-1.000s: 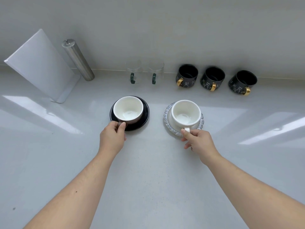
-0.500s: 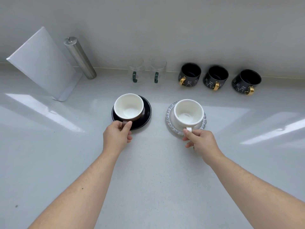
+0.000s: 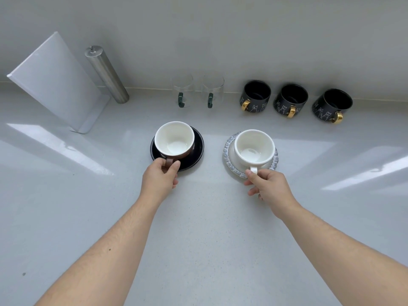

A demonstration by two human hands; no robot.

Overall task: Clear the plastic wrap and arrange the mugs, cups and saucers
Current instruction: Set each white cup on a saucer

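Observation:
A brown cup [image 3: 174,140] with a white inside stands on a black saucer [image 3: 197,151]. My left hand [image 3: 160,180] pinches its handle at the near side. To the right, a white cup [image 3: 254,146] stands on a grey-rimmed saucer [image 3: 228,149]; my right hand [image 3: 268,186] grips its handle with thumb and forefinger. Along the back wall stand two clear glass mugs with green handles [image 3: 183,91] [image 3: 213,91] and three black mugs with gold handles [image 3: 256,97] [image 3: 290,100] [image 3: 332,104]. No plastic wrap is visible.
A white board [image 3: 57,82] leans against the wall at the back left, with a steel cylinder [image 3: 107,74] beside it. The pale countertop [image 3: 198,239] stretches toward me between my forearms.
The view has shifted slightly. Both hands stay on the cup handles; my left fingers have closed further around the brown cup's handle. Cups remain on their saucers.

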